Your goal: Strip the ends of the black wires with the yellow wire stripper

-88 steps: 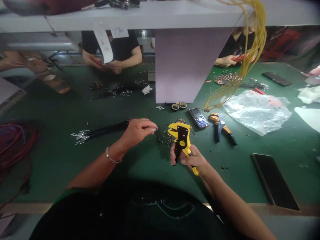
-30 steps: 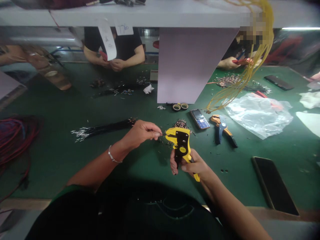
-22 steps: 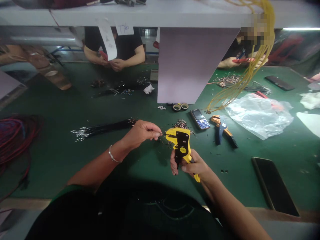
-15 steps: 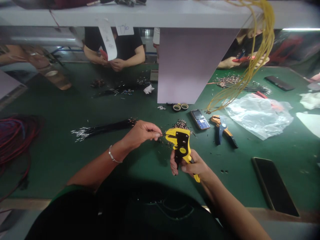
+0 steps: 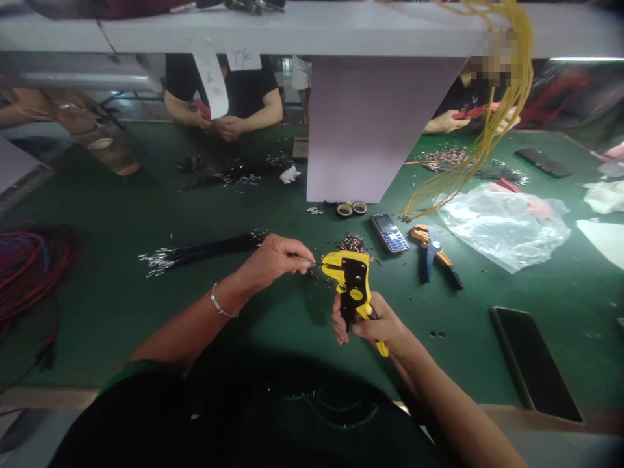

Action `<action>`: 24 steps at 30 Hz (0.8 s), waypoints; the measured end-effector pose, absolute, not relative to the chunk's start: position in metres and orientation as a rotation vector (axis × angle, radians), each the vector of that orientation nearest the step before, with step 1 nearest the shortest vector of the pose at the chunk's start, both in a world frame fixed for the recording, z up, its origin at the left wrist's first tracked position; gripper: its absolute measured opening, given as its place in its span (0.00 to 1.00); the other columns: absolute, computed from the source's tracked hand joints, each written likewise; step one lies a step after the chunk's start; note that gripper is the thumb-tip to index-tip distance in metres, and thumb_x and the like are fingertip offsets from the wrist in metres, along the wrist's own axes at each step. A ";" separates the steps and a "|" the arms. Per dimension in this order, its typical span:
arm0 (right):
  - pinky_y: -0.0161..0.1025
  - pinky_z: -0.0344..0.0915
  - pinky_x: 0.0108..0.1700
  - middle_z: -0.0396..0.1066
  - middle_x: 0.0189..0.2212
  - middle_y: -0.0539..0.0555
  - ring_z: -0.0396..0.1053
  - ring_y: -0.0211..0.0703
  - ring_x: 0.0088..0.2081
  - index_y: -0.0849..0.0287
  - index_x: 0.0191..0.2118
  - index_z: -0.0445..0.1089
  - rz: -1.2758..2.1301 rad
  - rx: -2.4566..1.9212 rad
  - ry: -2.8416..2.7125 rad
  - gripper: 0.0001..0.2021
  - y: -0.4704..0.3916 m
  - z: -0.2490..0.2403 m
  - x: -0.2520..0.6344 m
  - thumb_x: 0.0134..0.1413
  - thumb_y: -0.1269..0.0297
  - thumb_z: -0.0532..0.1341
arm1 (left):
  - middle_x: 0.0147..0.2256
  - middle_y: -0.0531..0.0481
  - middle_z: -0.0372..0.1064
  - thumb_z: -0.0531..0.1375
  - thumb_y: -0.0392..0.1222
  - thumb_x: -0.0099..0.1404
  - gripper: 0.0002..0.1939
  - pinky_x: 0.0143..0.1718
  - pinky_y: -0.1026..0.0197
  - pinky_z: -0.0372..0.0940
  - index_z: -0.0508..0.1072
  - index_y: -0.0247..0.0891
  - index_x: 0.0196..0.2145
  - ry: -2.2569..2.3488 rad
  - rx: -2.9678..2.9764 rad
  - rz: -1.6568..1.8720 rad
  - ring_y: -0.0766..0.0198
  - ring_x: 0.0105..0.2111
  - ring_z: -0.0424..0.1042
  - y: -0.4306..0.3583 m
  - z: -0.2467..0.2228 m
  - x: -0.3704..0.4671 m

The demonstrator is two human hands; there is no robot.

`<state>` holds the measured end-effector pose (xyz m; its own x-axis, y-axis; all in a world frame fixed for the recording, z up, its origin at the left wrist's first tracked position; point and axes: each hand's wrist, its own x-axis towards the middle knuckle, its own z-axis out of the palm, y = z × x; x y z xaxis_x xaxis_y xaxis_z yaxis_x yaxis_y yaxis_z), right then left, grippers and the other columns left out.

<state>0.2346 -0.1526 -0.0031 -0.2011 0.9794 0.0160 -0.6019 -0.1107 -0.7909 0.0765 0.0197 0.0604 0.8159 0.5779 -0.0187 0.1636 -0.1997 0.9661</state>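
My right hand (image 5: pixel 373 322) is wrapped round the handles of a yellow and black wire stripper (image 5: pixel 355 276), its jaws pointing left. Between the thumb and fingers of my left hand (image 5: pixel 283 257) is a thin dark wire (image 5: pixel 316 263), whose end reaches the stripper's jaws. Whether the jaws grip it is too small to tell. Left of that hand, a bundle of black wires (image 5: pixel 209 247) with pale ends lies on the green table (image 5: pixel 273 325). Behind the stripper sits a small pile of cut wire bits (image 5: pixel 353 242).
A keypad phone (image 5: pixel 390 233), an orange and blue wire stripper (image 5: pixel 435 255) and a clear plastic bag (image 5: pixel 507 224) lie to the right. Nearer is a dark smartphone (image 5: pixel 536 364). Yellow wires (image 5: pixel 482 156) hang from the shelf (image 5: pixel 341 32). Red cables (image 5: pixel 34 279) are coiled left. Co-workers sit opposite.
My hands and the stripper have barely moved. Across the table, the co-worker at the right has shifted the red-handled tool slightly.
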 end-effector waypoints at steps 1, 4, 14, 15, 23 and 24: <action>0.42 0.69 0.28 0.70 0.24 0.50 0.67 0.38 0.23 0.64 0.38 0.69 1.626 -0.642 -0.815 0.14 -0.153 -0.003 0.234 0.40 0.71 0.66 | 0.20 0.51 0.70 0.64 0.37 0.52 0.03 0.25 0.65 0.61 0.78 0.36 0.25 0.574 1.760 0.416 0.69 0.23 0.66 0.020 0.061 0.077; 0.41 0.68 0.27 0.69 0.23 0.49 0.66 0.37 0.22 0.64 0.37 0.69 1.606 -0.657 -0.816 0.13 -0.154 -0.003 0.233 0.41 0.71 0.67 | 0.20 0.51 0.70 0.64 0.36 0.52 0.03 0.26 0.64 0.62 0.78 0.36 0.25 0.572 1.756 0.421 0.69 0.23 0.67 0.020 0.061 0.077; 0.36 0.63 0.22 0.66 0.21 0.48 0.61 0.33 0.18 0.64 0.33 0.68 1.587 -0.672 -0.758 0.10 -0.157 0.000 0.228 0.43 0.70 0.68 | 0.20 0.52 0.70 0.63 0.37 0.52 0.03 0.25 0.65 0.60 0.78 0.37 0.25 0.583 1.752 0.417 0.69 0.23 0.66 0.020 0.059 0.076; 0.36 0.62 0.21 0.65 0.21 0.47 0.61 0.32 0.18 0.64 0.33 0.68 1.586 -0.671 -0.752 0.10 -0.157 0.000 0.228 0.43 0.70 0.68 | 0.20 0.52 0.70 0.63 0.37 0.53 0.03 0.24 0.65 0.60 0.78 0.37 0.25 0.587 1.758 0.415 0.70 0.22 0.65 0.020 0.059 0.076; 0.34 0.60 0.19 0.65 0.21 0.48 0.59 0.31 0.17 0.63 0.32 0.67 1.565 -0.738 -0.720 0.09 -0.160 -0.003 0.225 0.44 0.71 0.67 | 0.20 0.52 0.70 0.62 0.37 0.53 0.04 0.26 0.65 0.60 0.78 0.35 0.25 0.610 1.853 0.449 0.69 0.23 0.66 0.022 0.058 0.077; 0.33 0.59 0.19 0.64 0.21 0.47 0.59 0.31 0.17 0.63 0.32 0.67 1.564 -0.740 -0.714 0.09 -0.160 -0.004 0.224 0.44 0.71 0.67 | 0.19 0.52 0.70 0.62 0.37 0.53 0.04 0.26 0.65 0.59 0.78 0.35 0.25 0.620 1.864 0.456 0.69 0.22 0.65 0.022 0.057 0.077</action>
